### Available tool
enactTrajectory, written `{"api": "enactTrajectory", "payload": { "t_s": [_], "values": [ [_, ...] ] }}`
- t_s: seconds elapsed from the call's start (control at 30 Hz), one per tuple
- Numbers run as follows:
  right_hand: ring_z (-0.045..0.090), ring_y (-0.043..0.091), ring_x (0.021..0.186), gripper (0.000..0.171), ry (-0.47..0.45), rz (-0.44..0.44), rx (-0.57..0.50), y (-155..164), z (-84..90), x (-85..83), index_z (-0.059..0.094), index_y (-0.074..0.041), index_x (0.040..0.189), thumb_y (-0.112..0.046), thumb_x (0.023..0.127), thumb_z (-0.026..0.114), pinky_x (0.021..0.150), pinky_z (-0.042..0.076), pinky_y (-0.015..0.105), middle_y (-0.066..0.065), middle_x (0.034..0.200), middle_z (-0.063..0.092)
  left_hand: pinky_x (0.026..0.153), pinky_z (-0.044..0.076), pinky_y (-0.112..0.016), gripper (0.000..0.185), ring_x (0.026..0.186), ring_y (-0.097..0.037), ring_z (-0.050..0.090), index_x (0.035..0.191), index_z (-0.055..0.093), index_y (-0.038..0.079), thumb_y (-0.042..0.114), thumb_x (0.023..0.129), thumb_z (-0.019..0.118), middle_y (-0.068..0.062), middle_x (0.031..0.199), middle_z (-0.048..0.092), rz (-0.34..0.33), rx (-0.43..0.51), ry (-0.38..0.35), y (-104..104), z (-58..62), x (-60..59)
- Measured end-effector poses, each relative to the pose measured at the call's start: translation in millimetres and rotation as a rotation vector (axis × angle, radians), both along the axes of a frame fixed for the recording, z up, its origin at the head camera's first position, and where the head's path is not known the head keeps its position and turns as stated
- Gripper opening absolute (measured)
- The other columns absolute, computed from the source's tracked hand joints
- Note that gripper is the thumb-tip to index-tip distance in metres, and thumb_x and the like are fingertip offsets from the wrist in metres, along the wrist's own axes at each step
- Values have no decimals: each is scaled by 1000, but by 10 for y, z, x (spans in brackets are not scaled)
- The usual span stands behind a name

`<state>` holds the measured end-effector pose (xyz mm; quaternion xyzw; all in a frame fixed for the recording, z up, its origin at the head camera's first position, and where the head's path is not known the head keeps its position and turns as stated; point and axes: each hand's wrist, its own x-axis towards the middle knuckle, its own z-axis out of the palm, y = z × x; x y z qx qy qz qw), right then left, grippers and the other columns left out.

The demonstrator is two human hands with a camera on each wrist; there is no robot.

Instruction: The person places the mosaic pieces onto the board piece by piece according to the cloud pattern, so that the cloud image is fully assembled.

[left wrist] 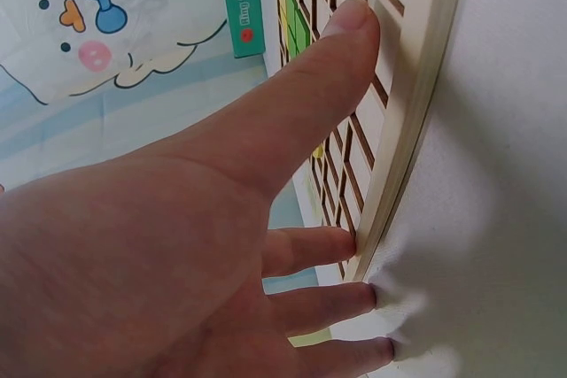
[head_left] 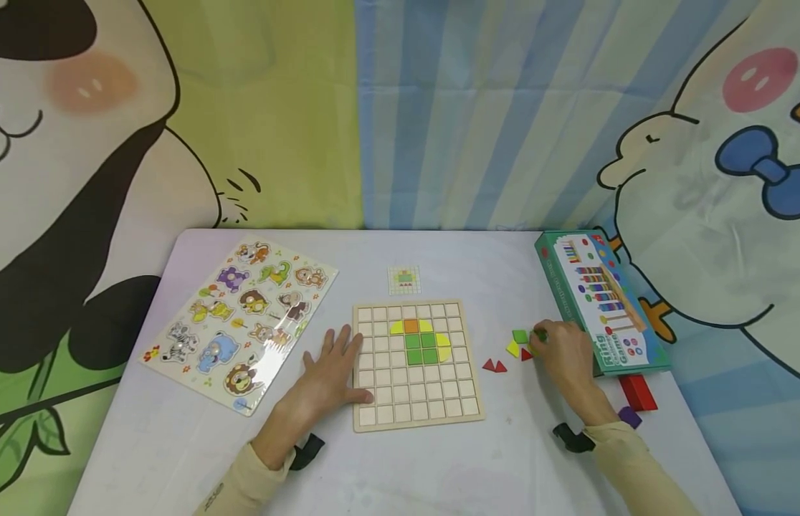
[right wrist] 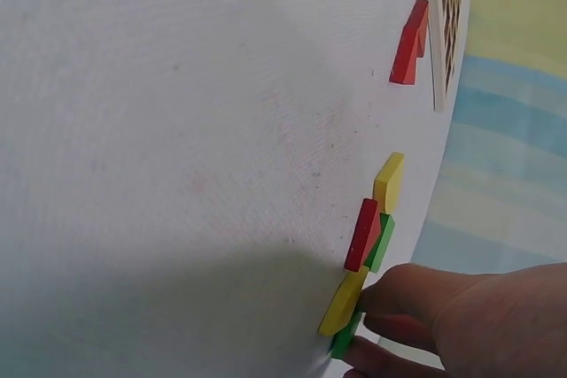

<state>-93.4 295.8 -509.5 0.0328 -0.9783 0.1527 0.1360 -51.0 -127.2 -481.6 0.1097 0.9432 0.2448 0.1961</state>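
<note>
My left hand (head_left: 327, 373) rests with spread fingers at the left edge of the wooden grid board (head_left: 474, 401). In the left wrist view, the thumb (left wrist: 350, 28) lies over the board's frame. Green squares (head_left: 422, 349), an orange square (head_left: 410, 326) and yellow curved pieces (head_left: 443, 347) sit in the grid. To the right, my right hand (head_left: 564, 351) pinches a green piece (right wrist: 344, 343) at the table surface, its fingertips beside a yellow piece (right wrist: 341, 304). Near them lie a red triangle (head_left: 526, 354), another green piece (head_left: 520, 336) and another yellow piece (head_left: 512, 349).
Two red triangles (head_left: 494, 365) lie beside the board's right edge. A small pattern card (head_left: 404, 280) is behind the board. An animal puzzle board (head_left: 245, 322) lies at the left. At the right stands a green toy box (head_left: 606, 301), with a red block (head_left: 639, 393) and a purple block (head_left: 629, 416) near it.
</note>
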Motion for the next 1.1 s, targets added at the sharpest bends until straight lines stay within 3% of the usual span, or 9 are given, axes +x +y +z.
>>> {"api": "enactTrajectory", "payload": {
  "t_s": [0.17, 0.3, 0.43, 0.73, 1.1],
  "values": [
    [61, 31, 72, 12, 77, 39, -34, -58, 7, -63, 76, 3, 88, -6, 80, 79, 62, 45, 40, 17, 82, 75, 104, 16, -87, 108, 153, -54, 10, 158, 30, 0, 39, 74, 88, -28, 166, 16, -3, 2, -1, -5, 17, 3],
    [64, 33, 87, 13, 112, 119, -84, -228, 88, -136, 76, 1, 91, -5, 81, 81, 77, 52, 48, 16, 88, 76, 104, 16, -87, 109, 153, -54, 10, 158, 30, 0, 39, 74, 88, -28, 166, 17, 0, 1, 1, -12, 25, 4],
    [63, 31, 97, 14, 135, 235, -119, -500, 190, -195, 75, 0, 93, -4, 81, 81, 86, 54, 49, 13, 92, 76, 104, 15, -87, 109, 153, -54, 10, 158, 30, 0, 39, 74, 88, -28, 166, 16, 5, 4, -1, -16, 22, 11],
    [64, 27, 100, 15, 197, 546, -159, -1146, 281, -306, 74, -3, 94, -4, 82, 82, 89, 56, 41, 8, 95, 74, 104, 15, -87, 109, 153, -54, 11, 158, 31, 1, 39, 74, 88, -28, 166, 17, 4, 1, 1, -14, -18, 15],
    [67, 24, 104, 14, 169, 827, -26, -1769, 151, -273, 77, -9, 98, -12, 85, 81, 95, 54, 39, 3, 101, 76, 105, 17, -85, 110, 153, -52, 9, 159, 29, 2, 43, 75, 87, -26, 167, 15, -5, -19, -2, -16, -17, -17]
  ]
}}
